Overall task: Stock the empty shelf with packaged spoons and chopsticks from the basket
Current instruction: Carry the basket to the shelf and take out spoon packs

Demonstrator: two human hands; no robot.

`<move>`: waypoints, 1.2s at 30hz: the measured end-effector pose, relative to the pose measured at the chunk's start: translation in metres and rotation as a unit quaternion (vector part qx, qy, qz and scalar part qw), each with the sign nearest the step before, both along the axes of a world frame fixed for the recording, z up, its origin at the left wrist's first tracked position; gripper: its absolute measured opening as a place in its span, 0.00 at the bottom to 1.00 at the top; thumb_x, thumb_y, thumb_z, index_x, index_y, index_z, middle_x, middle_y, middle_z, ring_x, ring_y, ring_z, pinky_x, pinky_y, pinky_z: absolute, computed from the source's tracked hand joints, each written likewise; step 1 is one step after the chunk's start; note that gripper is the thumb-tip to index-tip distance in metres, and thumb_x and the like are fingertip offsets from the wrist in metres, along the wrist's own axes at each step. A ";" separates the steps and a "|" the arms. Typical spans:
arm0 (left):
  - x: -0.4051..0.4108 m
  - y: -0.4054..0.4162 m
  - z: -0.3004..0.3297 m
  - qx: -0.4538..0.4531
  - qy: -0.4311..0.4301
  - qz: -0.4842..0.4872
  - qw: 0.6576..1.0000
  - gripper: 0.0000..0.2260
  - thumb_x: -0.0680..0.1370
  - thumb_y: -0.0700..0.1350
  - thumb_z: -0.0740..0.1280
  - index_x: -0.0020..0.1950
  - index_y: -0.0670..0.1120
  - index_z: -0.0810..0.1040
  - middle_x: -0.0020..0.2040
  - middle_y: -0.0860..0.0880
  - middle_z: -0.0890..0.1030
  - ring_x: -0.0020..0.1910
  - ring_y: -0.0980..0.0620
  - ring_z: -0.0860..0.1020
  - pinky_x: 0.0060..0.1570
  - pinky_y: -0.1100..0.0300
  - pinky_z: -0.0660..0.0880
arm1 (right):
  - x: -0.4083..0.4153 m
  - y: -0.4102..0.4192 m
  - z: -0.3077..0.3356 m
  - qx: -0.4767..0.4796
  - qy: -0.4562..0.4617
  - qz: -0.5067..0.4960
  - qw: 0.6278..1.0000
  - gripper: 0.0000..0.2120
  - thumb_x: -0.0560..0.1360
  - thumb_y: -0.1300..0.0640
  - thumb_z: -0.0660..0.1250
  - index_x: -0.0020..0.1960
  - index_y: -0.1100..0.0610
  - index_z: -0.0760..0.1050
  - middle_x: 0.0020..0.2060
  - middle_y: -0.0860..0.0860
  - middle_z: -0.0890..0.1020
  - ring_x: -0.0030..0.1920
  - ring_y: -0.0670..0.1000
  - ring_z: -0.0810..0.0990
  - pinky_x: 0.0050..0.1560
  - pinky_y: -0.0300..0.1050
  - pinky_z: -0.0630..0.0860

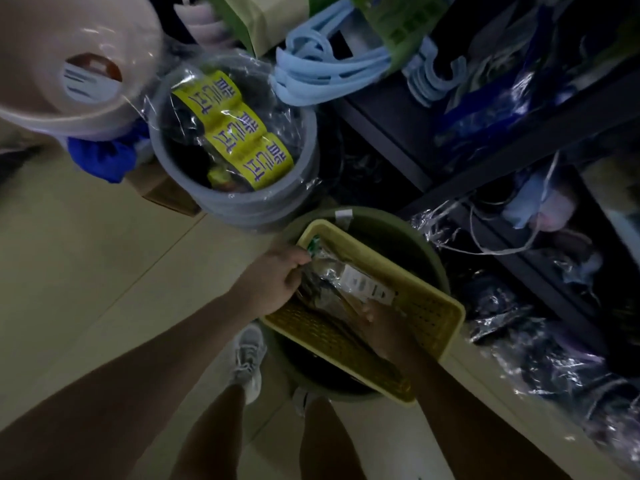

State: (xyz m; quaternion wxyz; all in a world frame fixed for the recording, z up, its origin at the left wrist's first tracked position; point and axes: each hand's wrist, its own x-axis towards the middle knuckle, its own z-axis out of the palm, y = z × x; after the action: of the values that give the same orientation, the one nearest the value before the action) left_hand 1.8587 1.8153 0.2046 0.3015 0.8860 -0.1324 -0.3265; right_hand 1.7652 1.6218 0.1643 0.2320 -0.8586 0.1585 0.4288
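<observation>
A yellow perforated basket [429,317] rests on top of a green tub [412,244] on the floor. Inside lie clear plastic packs of utensils [343,282] with white labels; dark long sticks show through the wrap. My left hand [277,282] grips the upper left end of a pack at the basket's corner. My right hand [384,323] reaches into the basket's middle and holds the lower end of the packs; its fingers are partly hidden. The dark shelf unit [512,157] stands to the right.
A grey bucket [242,206] wrapped in film holds yellow-labelled rolls. A pale basin [52,64] sits top left, blue hangers [329,74] top centre. Wrapped goods [554,368] lie along the shelf's foot. My shoes [247,358] stand on the tiled floor.
</observation>
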 end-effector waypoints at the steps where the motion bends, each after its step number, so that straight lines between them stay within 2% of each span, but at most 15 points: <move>1: -0.002 0.004 0.000 -0.010 -0.013 -0.014 1.000 0.13 0.76 0.37 0.61 0.60 0.42 0.74 0.56 0.40 0.78 0.53 0.42 0.78 0.53 0.50 0.75 | 0.004 0.007 -0.012 0.007 -0.004 0.022 1.000 0.15 0.78 0.51 0.57 0.62 0.54 0.71 0.56 0.54 0.78 0.59 0.55 0.76 0.60 0.49 0.72; 3: -0.006 0.017 -0.013 -0.020 -0.046 -0.026 0.998 0.13 0.75 0.40 0.60 0.59 0.42 0.75 0.55 0.42 0.78 0.51 0.44 0.78 0.50 0.52 0.76 | 0.008 0.020 -0.044 0.006 -0.007 0.056 0.998 0.14 0.78 0.52 0.57 0.61 0.51 0.71 0.54 0.52 0.79 0.56 0.54 0.78 0.57 0.50 0.74; 5: -0.009 0.032 -0.026 -0.021 -0.065 -0.031 0.997 0.15 0.73 0.45 0.57 0.56 0.43 0.77 0.51 0.44 0.79 0.46 0.47 0.79 0.44 0.57 0.76 | 0.005 0.030 -0.071 -0.001 -0.019 0.076 0.997 0.18 0.77 0.54 0.58 0.66 0.49 0.65 0.59 0.51 0.76 0.57 0.54 0.77 0.57 0.53 0.75; 10: -0.016 0.041 -0.034 -0.050 -0.092 -0.062 0.993 0.10 0.72 0.44 0.55 0.49 0.47 0.74 0.45 0.47 0.79 0.36 0.53 0.76 0.36 0.65 0.71 | 0.003 0.041 -0.099 -0.078 -0.042 0.129 0.988 0.21 0.78 0.61 0.57 0.70 0.59 0.60 0.68 0.60 0.67 0.65 0.58 0.71 0.61 0.51 0.72; 13: -0.024 0.034 -0.032 -0.075 -0.111 -0.076 0.988 0.12 0.73 0.43 0.55 0.50 0.45 0.76 0.45 0.46 0.79 0.36 0.53 0.77 0.33 0.63 0.73 | 0.001 0.029 -0.108 -0.014 -0.034 0.052 0.998 0.22 0.77 0.59 0.60 0.70 0.56 0.63 0.68 0.57 0.69 0.67 0.56 0.70 0.66 0.52 0.69; 15: -0.031 0.027 -0.030 -0.082 -0.101 -0.093 0.987 0.12 0.73 0.44 0.56 0.49 0.45 0.76 0.45 0.46 0.80 0.34 0.58 0.74 0.30 0.69 0.69 | -0.003 0.018 -0.102 0.052 -0.034 -0.024 0.998 0.24 0.75 0.53 0.64 0.69 0.50 0.64 0.66 0.52 0.72 0.66 0.54 0.71 0.68 0.54 0.68; 17: -0.036 0.019 -0.033 -0.070 -0.094 -0.119 0.986 0.09 0.72 0.44 0.58 0.49 0.47 0.75 0.44 0.47 0.80 0.31 0.64 0.67 0.31 0.79 0.58 | -0.005 0.004 -0.085 0.108 -0.026 -0.105 0.988 0.24 0.74 0.51 0.67 0.68 0.50 0.66 0.60 0.49 0.75 0.62 0.50 0.73 0.64 0.50 0.71; 19: -0.040 0.008 -0.042 -0.050 -0.101 -0.158 0.981 0.08 0.72 0.40 0.64 0.50 0.46 0.76 0.45 0.47 0.80 0.33 0.63 0.68 0.28 0.80 0.54 | -0.008 -0.011 -0.070 0.142 0.001 -0.202 0.969 0.22 0.74 0.52 0.67 0.67 0.54 0.68 0.56 0.50 0.76 0.57 0.49 0.74 0.54 0.43 0.75; 21: -0.041 -0.010 -0.052 -0.016 -0.090 -0.177 0.980 0.12 0.75 0.39 0.63 0.59 0.45 0.74 0.57 0.46 0.77 0.47 0.56 0.75 0.37 0.77 0.63 | -0.016 -0.029 -0.054 0.120 0.008 -0.212 0.970 0.23 0.76 0.50 0.64 0.67 0.58 0.67 0.58 0.54 0.76 0.56 0.51 0.75 0.49 0.39 0.74; 22: -0.041 -0.020 -0.060 0.017 -0.073 -0.183 0.980 0.15 0.77 0.39 0.60 0.64 0.45 0.70 0.64 0.46 0.73 0.57 0.52 0.74 0.47 0.71 0.68 | -0.019 -0.035 -0.047 0.096 0.008 -0.190 0.977 0.27 0.76 0.44 0.62 0.68 0.58 0.66 0.60 0.54 0.76 0.59 0.52 0.75 0.52 0.41 0.72; 24: -0.038 -0.042 -0.079 0.080 -0.072 -0.226 0.968 0.20 0.78 0.38 0.57 0.70 0.44 0.63 0.71 0.45 0.65 0.69 0.48 0.65 0.63 0.59 0.67 | -0.025 -0.041 -0.038 0.075 -0.016 -0.136 0.988 0.39 0.70 0.30 0.53 0.69 0.58 0.64 0.62 0.51 0.74 0.62 0.50 0.73 0.58 0.41 0.68; 25: -0.035 -0.052 -0.089 0.102 -0.090 -0.256 0.957 0.21 0.77 0.38 0.57 0.70 0.43 0.61 0.73 0.44 0.62 0.72 0.47 0.62 0.67 0.56 0.65 | -0.029 -0.042 -0.042 0.076 -0.015 -0.113 0.991 0.38 0.72 0.30 0.51 0.69 0.57 0.64 0.63 0.52 0.73 0.63 0.50 0.73 0.60 0.42 0.68; 28: -0.023 -0.076 -0.121 0.153 -0.117 -0.294 0.936 0.23 0.77 0.40 0.58 0.72 0.42 0.58 0.74 0.42 0.60 0.73 0.44 0.58 0.71 0.51 0.58 | -0.030 -0.043 -0.052 0.036 -0.001 -0.057 0.998 0.18 0.81 0.54 0.53 0.68 0.58 0.67 0.66 0.53 0.72 0.65 0.51 0.72 0.64 0.43 0.67; 32: -0.017 -0.086 -0.150 0.192 -0.169 -0.317 0.913 0.23 0.77 0.40 0.56 0.72 0.42 0.56 0.70 0.42 0.64 0.70 0.44 0.60 0.70 0.51 0.54 | -0.033 -0.046 -0.073 0.012 0.010 -0.119 0.993 0.14 0.79 0.59 0.56 0.62 0.63 0.72 0.53 0.56 0.79 0.53 0.53 0.78 0.51 0.43 0.72; 36: -0.019 -0.085 -0.161 0.261 -0.199 -0.319 0.889 0.24 0.77 0.39 0.57 0.72 0.41 0.55 0.71 0.41 0.61 0.72 0.42 0.56 0.73 0.46 0.50 | -0.036 -0.044 -0.078 0.062 0.022 -0.214 0.975 0.15 0.78 0.61 0.58 0.65 0.60 0.68 0.51 0.55 0.76 0.49 0.51 0.72 0.49 0.44 0.69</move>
State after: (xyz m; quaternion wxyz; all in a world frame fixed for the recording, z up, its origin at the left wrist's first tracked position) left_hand 1.8393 1.7300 0.0435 -0.0940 0.8894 -0.3746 -0.2447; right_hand 1.7287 1.5782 0.0863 0.3678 -0.7792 0.3163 0.3968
